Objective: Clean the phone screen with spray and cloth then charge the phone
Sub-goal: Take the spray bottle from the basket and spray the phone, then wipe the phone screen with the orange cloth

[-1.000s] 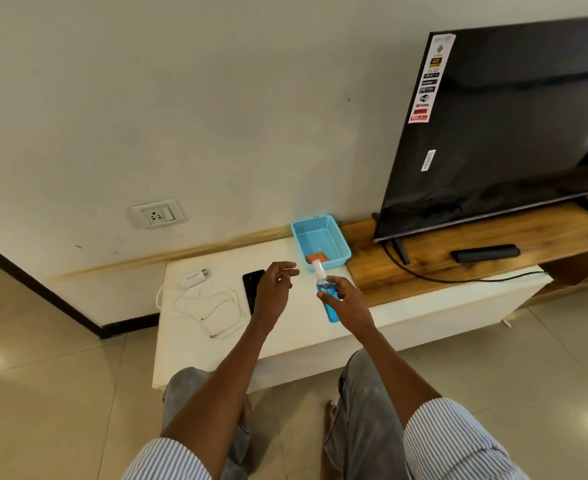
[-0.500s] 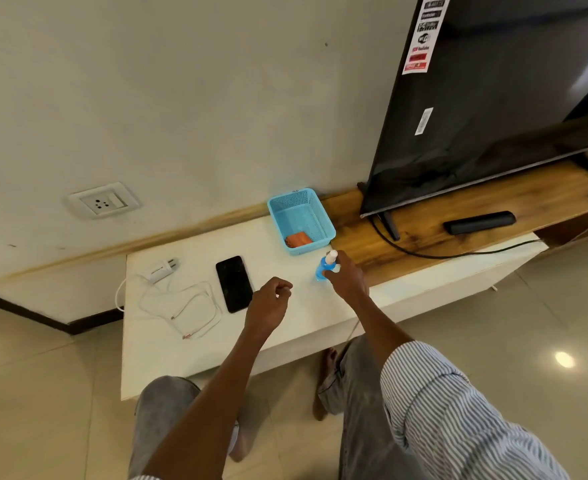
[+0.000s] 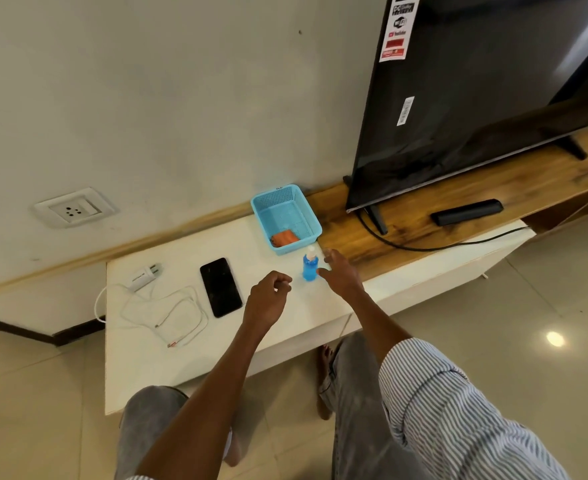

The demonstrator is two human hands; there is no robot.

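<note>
Far left on the wall sat the socket [image 3: 75, 208], and below it, at the left end of the white table [image 3: 154, 368], lay the white charger plug [image 3: 144, 277] with its cable [image 3: 178, 315] looped loosely across the top, the free end lying near the front edge. Just right of the cable, the phone [image 3: 220, 287] lay flat, dark screen up, touched by neither hand. Next along, the left hand [image 3: 268, 296] hovered over the table with its fingers curled in and nothing in them. Beside it stood the blue spray bottle [image 3: 310, 266], upright on the table, just in front of the blue basket [image 3: 311, 216], where an orange cloth [image 3: 285, 238] lay in the near corner. The right hand [image 3: 341, 273] sat just right of the bottle, fingers spread loose; the thumb tip was very close to the bottle, though whether it touched could not be told. Further right, on the wooden shelf [image 3: 493, 181], stood the television [image 3: 486, 95] with a black remote [image 3: 467, 212] lying in front of it.
</note>
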